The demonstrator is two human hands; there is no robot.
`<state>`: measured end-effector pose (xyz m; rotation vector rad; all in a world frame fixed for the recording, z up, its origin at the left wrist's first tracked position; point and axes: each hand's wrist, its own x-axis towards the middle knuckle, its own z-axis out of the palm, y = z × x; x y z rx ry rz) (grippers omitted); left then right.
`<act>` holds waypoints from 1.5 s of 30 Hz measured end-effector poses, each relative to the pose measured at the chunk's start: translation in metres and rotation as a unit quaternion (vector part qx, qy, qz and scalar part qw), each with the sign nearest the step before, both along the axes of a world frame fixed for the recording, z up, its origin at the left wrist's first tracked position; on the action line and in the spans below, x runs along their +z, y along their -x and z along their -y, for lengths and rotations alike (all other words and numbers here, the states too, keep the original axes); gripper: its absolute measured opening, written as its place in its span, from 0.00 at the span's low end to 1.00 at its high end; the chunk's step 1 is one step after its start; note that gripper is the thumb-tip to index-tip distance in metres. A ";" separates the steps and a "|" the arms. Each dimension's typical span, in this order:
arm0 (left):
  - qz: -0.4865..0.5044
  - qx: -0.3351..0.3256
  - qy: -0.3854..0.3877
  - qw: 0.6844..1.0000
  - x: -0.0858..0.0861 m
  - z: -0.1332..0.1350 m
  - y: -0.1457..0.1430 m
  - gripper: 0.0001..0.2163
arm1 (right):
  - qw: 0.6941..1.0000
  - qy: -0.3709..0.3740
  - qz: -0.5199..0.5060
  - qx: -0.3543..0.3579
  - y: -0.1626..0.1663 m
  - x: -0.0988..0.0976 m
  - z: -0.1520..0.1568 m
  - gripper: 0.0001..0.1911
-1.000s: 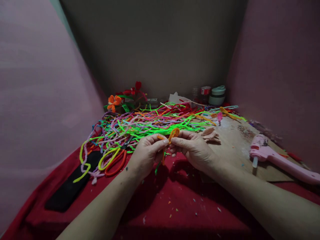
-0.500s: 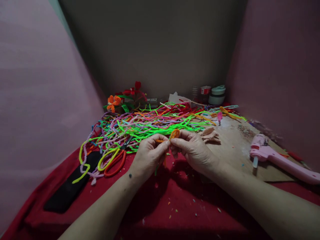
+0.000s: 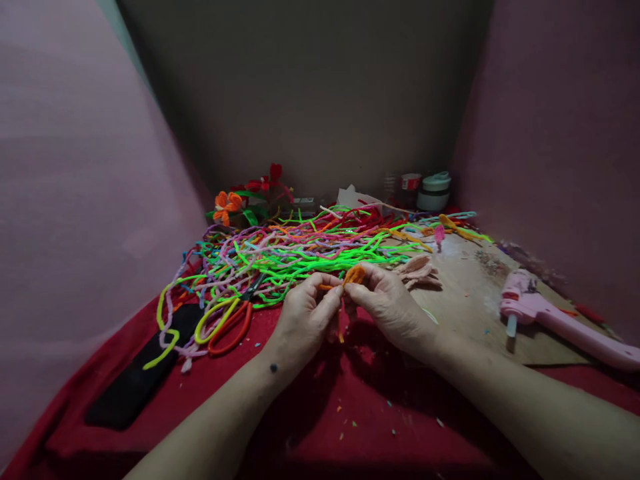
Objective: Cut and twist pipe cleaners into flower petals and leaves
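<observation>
Between my hands is an orange pipe cleaner [image 3: 355, 275], bent into a small looped bundle with loose ends. My left hand [image 3: 313, 310] pinches a strand of it between thumb and forefinger. Thumb and fingers of my right hand [image 3: 383, 300] close on the looped part, close beside the left fingertips. One orange end hangs below the hands; the fingers hide the join. Just beyond lies a heap of pipe cleaners [image 3: 330, 257], bright green at the front. A pale pink pipe-cleaner piece [image 3: 417, 270] rests right behind my right hand.
Scissors [image 3: 227, 327] with yellow and red handles lie left, by a black flat object [image 3: 133, 380]. A pink glue gun [image 3: 545, 310] rests on a board [image 3: 465, 320] at right. Pipe-cleaner flowers [image 3: 227, 207] and a lidded cup [image 3: 434, 192] stand behind. Scraps dot the red cloth [image 3: 400, 413].
Both hands have shifted slightly right and down with the orange pipe cleaner. Its loop now leans more to the right, and a green strand that hung below the left hand no longer shows.
</observation>
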<state>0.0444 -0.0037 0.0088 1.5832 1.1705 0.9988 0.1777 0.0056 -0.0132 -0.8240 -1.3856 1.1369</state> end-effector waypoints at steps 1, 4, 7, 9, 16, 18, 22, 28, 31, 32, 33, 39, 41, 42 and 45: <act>-0.015 0.006 -0.016 1.000 -0.001 0.000 0.000 0.07 | 1.000 -0.012 0.022 -0.013 0.000 0.000 0.000 0.03; -0.026 0.008 -0.014 1.000 -0.003 -0.001 -0.001 0.06 | 0.994 -0.056 0.077 -0.050 0.001 -0.001 0.001 0.04; -0.015 0.004 0.020 1.000 -0.003 -0.002 -0.002 0.06 | 0.991 -0.074 0.095 -0.058 0.001 -0.001 0.002 0.04; -0.023 0.010 0.010 1.000 -0.004 -0.002 -0.003 0.06 | 0.992 -0.068 0.089 -0.052 0.000 -0.001 0.002 0.05; -0.021 -0.001 0.031 0.999 -0.003 -0.004 -0.001 0.04 | 0.993 -0.033 0.095 -0.065 -0.006 0.002 -0.004 0.15; -0.022 0.004 0.041 0.999 -0.001 -0.004 -0.002 0.05 | 0.987 -0.043 0.119 -0.101 -0.006 0.002 -0.005 0.15; -0.010 0.004 0.050 0.999 0.001 -0.003 -0.005 0.06 | 0.971 -0.076 0.160 -0.161 -0.005 0.002 -0.002 0.16; -0.007 0.000 0.028 1.000 -0.004 -0.004 -0.006 0.06 | 0.962 -0.079 0.186 -0.185 -0.006 0.003 -0.002 0.16; -0.012 -0.001 0.019 1.000 -0.004 -0.004 -0.006 0.07 | 0.967 -0.056 0.162 -0.189 -0.007 0.003 -0.004 0.16; -0.010 0.001 0.019 1.000 -0.003 -0.004 -0.006 0.07 | 0.973 -0.040 0.140 -0.179 -0.007 0.003 -0.005 0.17; -0.007 0.005 0.022 1.000 -0.002 -0.004 -0.006 0.07 | 0.981 -0.019 0.111 -0.157 -0.007 0.004 -0.005 0.17; 0.012 0.023 0.024 0.999 0.004 -0.003 -0.003 0.08 | 0.992 0.090 -0.075 0.045 -0.003 0.002 -0.003 0.11; 0.016 0.017 0.023 0.999 0.005 -0.004 -0.001 0.07 | 0.990 0.089 -0.088 0.057 -0.002 0.002 -0.002 0.09; 0.021 0.010 0.026 0.999 0.005 -0.005 0.000 0.07 | 0.991 0.082 -0.089 0.054 -0.001 0.002 -0.002 0.09; 0.064 -0.020 0.054 0.996 0.004 -0.008 0.003 0.08 | 0.995 0.058 -0.076 0.027 -0.002 0.003 -0.002 0.07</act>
